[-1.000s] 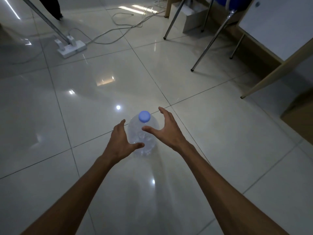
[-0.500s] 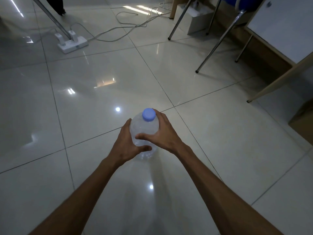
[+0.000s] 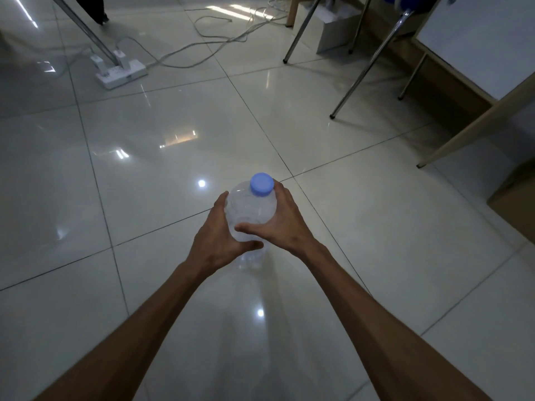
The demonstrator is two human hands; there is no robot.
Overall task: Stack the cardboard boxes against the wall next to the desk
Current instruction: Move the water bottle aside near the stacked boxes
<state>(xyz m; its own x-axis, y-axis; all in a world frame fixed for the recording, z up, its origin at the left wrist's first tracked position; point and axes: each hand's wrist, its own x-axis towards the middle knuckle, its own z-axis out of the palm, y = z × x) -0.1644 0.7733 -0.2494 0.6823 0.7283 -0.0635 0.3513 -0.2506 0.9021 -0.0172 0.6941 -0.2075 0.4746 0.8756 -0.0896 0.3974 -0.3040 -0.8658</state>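
We hold a clear bottle with our left hand and right hand curled around it. A cardboard box sits far off to the right.

Open glossy tiled floor is seen across the left and centre of the frame. The upper right is crowded by slanted metal chair legs and a pale wooden desk; a white power strip with trailing cables is found upper left, a brown cardboard box at right.

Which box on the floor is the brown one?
The cardboard box at the right edge, near the desk leg. The other box, far back behind the chair legs, is pale grey.
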